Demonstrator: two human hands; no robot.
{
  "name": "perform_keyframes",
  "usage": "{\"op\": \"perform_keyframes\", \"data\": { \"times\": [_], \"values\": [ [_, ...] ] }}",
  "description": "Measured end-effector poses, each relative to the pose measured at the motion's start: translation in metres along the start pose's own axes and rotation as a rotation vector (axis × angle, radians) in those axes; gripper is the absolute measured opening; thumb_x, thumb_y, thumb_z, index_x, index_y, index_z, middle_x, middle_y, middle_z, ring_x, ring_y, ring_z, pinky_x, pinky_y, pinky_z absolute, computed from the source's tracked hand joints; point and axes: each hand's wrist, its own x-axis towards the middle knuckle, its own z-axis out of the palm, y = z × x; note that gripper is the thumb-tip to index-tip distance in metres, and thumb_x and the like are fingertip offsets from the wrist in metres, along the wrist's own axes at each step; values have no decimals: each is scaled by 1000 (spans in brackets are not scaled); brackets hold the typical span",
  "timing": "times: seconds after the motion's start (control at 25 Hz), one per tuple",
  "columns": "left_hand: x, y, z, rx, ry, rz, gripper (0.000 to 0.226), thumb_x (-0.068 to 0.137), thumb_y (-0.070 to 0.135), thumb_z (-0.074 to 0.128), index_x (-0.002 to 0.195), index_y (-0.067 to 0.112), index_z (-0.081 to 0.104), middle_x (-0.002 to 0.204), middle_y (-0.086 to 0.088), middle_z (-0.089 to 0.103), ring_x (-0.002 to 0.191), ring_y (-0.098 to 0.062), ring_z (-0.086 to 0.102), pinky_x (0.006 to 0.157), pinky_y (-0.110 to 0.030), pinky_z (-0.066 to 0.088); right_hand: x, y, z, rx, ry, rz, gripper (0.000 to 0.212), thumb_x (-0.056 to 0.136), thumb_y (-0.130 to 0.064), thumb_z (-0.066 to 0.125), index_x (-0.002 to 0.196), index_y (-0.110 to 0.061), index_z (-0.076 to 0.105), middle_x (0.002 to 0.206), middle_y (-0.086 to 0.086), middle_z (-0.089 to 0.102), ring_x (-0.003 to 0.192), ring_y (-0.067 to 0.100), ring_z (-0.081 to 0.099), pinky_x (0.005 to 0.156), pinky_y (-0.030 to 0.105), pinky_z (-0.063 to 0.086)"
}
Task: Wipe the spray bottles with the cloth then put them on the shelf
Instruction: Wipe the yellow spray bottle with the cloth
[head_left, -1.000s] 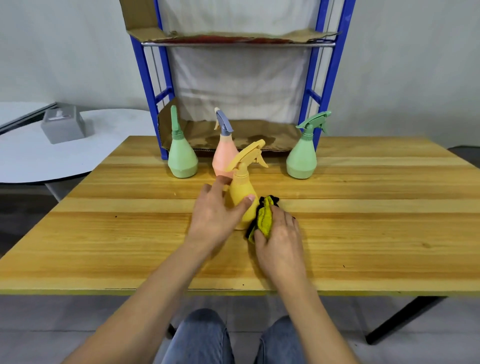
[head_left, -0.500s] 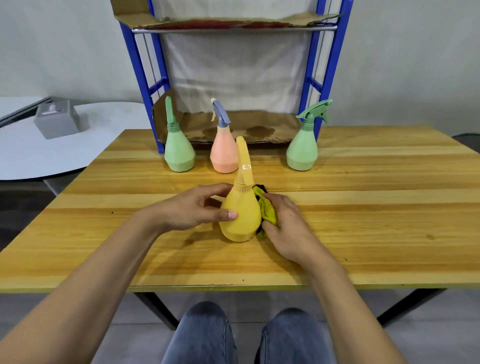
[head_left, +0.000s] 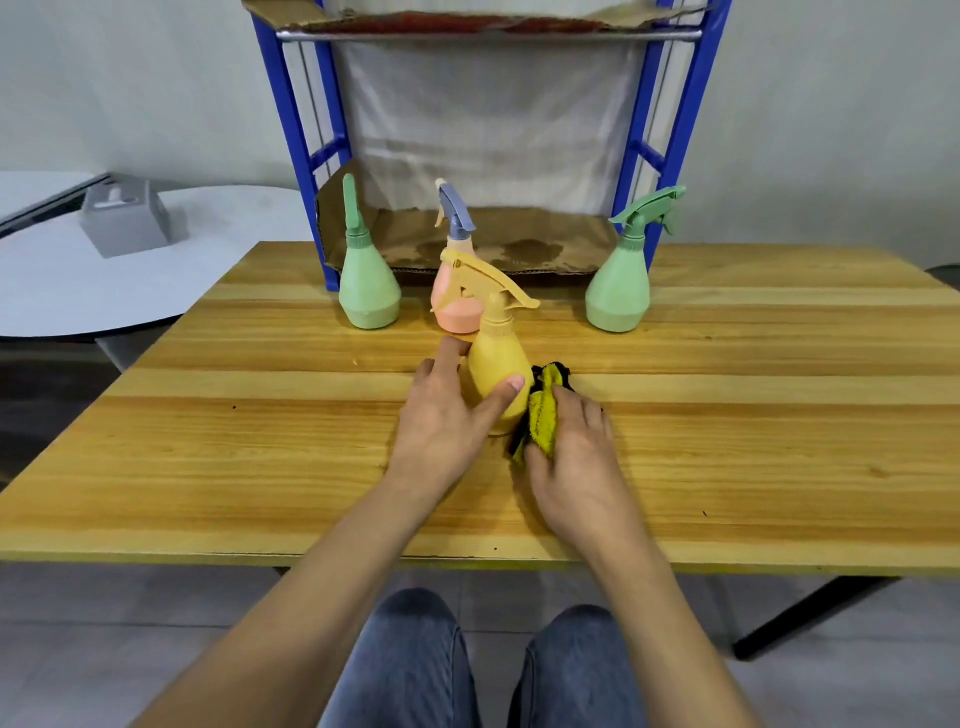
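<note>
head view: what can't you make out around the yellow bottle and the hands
Base of the yellow bottle: head view, largely behind the left hand and the cloth.
Most of the cloth: head view, under the right hand.
Much of the pink bottle: head view, behind the yellow bottle's trigger.
Top of the shelf: head view, cut off by the upper frame edge.

We see the left hand (head_left: 447, 421) hold the yellow spray bottle (head_left: 496, 358) upright; the right hand (head_left: 576, 467) holds the cloth (head_left: 543, 415) against it.
</note>
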Motion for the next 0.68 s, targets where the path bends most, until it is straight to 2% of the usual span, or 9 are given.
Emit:
{"op": "perform_keyframes", "data": {
  "times": [0.12,0.24,0.32,0.4,0.52,0.6,0.68],
  "values": [
    [0,1,-1,26,-15,-51,71,80,70,68,134,33,41,121,3,49,110,-17,53,88,-38,49,0,-1,1,-29,48,25,72,93,-22,63,154,-12,27,149,9,39,139,24,33,118,35,27],
    [7,-19,-35,-103,-282,-56,66,79,62,76,135,42,48,125,3,53,109,-17,63,94,-40,56,5,2,-2,-8,12,23,71,93,-22,62,155,-15,27,152,8,38,141,24,33,118,35,26],
    [12,-35,-59,-283,-439,-50,57,76,46,85,126,39,59,131,5,60,116,-18,66,99,-40,57,10,6,-5,12,-26,10,70,93,-20,62,154,-17,29,153,7,37,141,23,33,118,33,25],
    [18,-41,-70,-342,-510,-7,57,72,38,90,121,33,62,131,12,65,122,-14,64,104,-40,54,15,8,-9,24,-69,2,69,93,-19,62,154,-19,30,154,4,36,142,21,32,117,31,24],
    [21,-30,-69,-291,-629,95,63,80,34,81,137,39,53,136,22,61,128,3,57,107,-23,49,20,10,-13,34,-127,-23,69,93,-17,62,154,-21,30,154,2,37,143,20,32,120,33,25],
    [19,-26,-61,-220,-646,159,60,86,40,73,141,44,49,136,26,61,128,7,55,104,-18,47,23,13,-13,32,-123,-35,69,92,-16,62,153,-20,32,152,2,39,142,21,34,120,37,28],
    [12,-27,-52,-193,-551,181,63,88,48,71,146,44,45,141,23,59,132,2,53,108,-27,48,24,16,-11,53,-102,-7,68,91,-15,63,152,-21,33,150,2,40,140,21,35,119,36,29]
  ]
}}
